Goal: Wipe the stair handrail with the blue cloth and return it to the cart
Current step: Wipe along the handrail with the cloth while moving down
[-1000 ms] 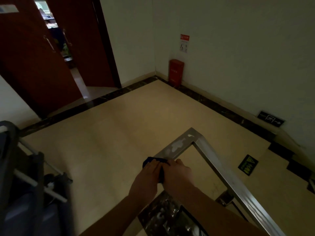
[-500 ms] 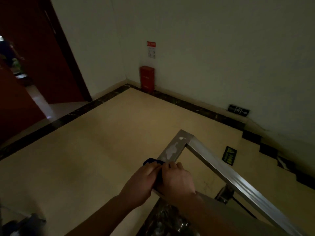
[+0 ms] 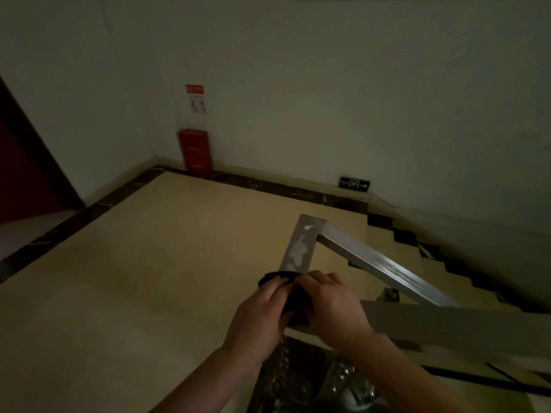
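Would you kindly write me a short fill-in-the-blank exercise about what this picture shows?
1. Both hands press a cloth coloured ____ onto the handrail.
2. The box standing against the wall is ____.
3. White smears lie on the handrail ahead of the left hand and the ____ hand.

Missing words: blue; red; right

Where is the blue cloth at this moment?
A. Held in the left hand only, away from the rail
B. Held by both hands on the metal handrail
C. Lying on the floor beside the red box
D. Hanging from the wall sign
B: the blue cloth is gripped between the left hand and the right hand, on the handrail just before its corner.
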